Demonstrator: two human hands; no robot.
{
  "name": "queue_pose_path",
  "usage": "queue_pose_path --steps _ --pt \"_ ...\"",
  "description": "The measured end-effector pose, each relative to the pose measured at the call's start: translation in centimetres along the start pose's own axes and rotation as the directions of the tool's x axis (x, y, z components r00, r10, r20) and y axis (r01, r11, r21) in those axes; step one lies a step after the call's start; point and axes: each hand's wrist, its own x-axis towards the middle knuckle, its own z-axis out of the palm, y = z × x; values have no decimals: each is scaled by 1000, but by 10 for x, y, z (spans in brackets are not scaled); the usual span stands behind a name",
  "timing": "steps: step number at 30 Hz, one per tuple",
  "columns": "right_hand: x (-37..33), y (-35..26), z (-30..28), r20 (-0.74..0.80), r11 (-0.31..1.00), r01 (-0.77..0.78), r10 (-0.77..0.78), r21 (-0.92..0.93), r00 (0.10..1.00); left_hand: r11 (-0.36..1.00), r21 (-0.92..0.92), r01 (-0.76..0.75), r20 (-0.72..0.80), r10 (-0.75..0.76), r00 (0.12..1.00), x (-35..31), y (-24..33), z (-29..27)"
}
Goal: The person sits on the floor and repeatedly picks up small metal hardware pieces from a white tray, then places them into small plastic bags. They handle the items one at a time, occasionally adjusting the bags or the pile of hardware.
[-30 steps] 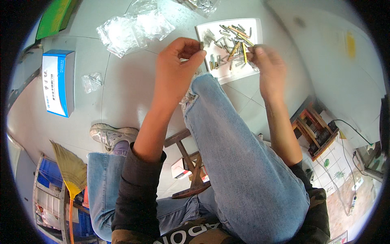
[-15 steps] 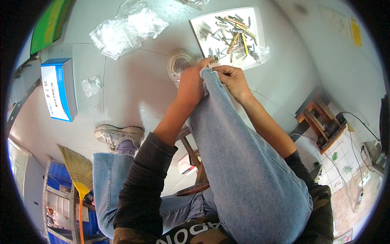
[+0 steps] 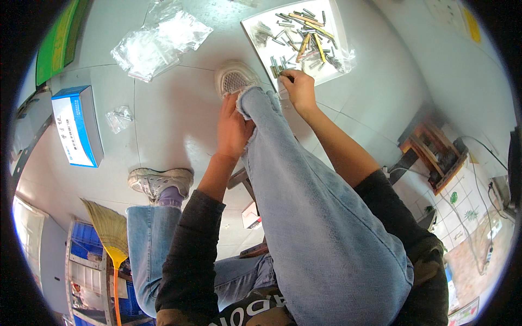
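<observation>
On the pale tiled floor, far side of the scene, these lines apply:

Small parts: a scatter of grey metal pins with a few yellow and tan rods (image 3: 296,38) lies on a flat white rectangular sheet (image 3: 255,24), far and a little right of centre.

Right hand: the right hand (image 3: 298,89) sits at the near edge of that sheet, fingers curled down among the closest pins; whether they are closed on one I cannot tell.

Left hand: the left hand (image 3: 232,130) lies flat against the frayed hem of the raised light-blue denim trouser leg (image 3: 304,190), fingers loosely spread and gripping nothing.

Change: a second ago both hands were up at the sheet among the pins, then both dropped to the knee; now only the right has gone back out, which suggests it is fetching another piece while the left waits.

Foot: a white mesh shoe (image 3: 235,80) points toward the sheet, just left of the right hand.

Left side: crumpled clear plastic bags (image 3: 157,41) far left, a blue and white cardboard box (image 3: 77,126) nearer.

Near left: a yellow-handled straw broom (image 3: 110,231).
</observation>
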Motion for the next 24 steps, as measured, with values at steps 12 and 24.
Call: queue_pose_path --steps 12,24 --pt "15 27 -30 -207 972 -189 158 -142 966 897 400 -190 -31 221 975 0 -10 0" --pt "27 34 -32 -171 935 -108 52 -338 984 970 241 -44 -27 52 998 1 1 -5"
